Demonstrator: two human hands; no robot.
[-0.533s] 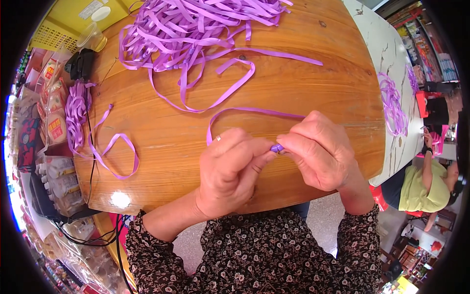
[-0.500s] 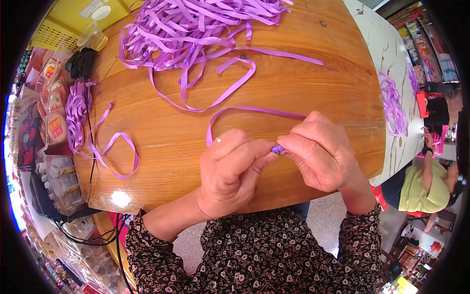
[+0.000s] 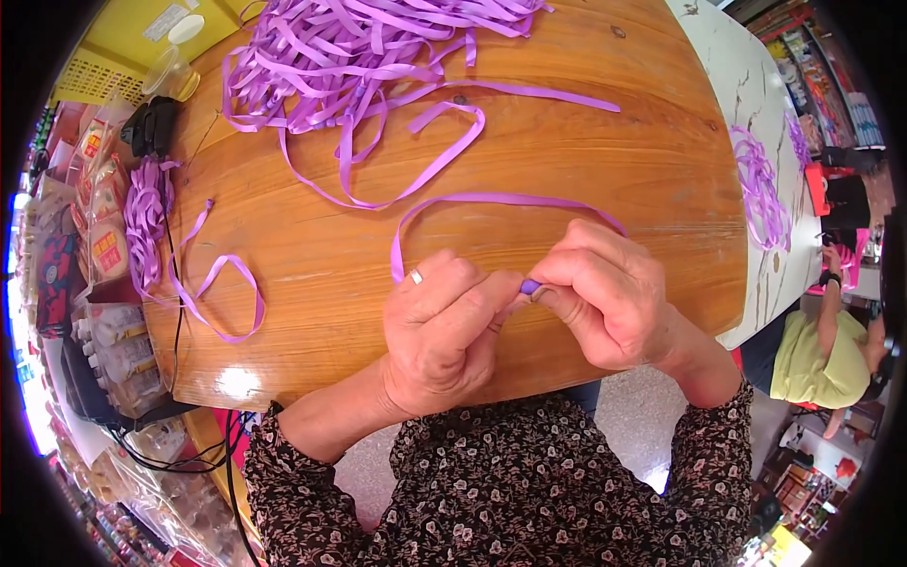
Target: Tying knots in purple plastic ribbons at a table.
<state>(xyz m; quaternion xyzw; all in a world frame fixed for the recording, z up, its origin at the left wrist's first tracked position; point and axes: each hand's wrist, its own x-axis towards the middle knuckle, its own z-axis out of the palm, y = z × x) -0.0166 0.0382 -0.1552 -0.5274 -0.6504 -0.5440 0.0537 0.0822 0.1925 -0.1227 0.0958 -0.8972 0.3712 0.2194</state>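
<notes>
My left hand (image 3: pixel 439 326), wearing a ring, and my right hand (image 3: pixel 605 298) meet over the near part of the wooden table (image 3: pixel 605 170). Both are pinched closed on a purple ribbon (image 3: pixel 501 198), whose length loops on the tabletop beyond them. Between the fingertips shows a small, darker purple lump (image 3: pixel 531 285), a knot or a folded end; which one, I cannot tell. My fingers hide the rest of it. Farther off lies a large tangled pile of purple ribbons (image 3: pixel 350 57), with a few strands trailing toward me.
At the left edge are a ribbon bundle (image 3: pixel 146 222), a loose ribbon (image 3: pixel 255 293), a black cable and packaged goods (image 3: pixel 109 246). A yellow basket (image 3: pixel 123 38) and a clear cup (image 3: pixel 172 76) stand far left. More ribbons (image 3: pixel 761 194) lie on a white surface at right, near another person (image 3: pixel 822 354).
My right fingers have shifted on the small purple lump, which looks rounder now. Both hands stay close together, and the view has moved slightly.
</notes>
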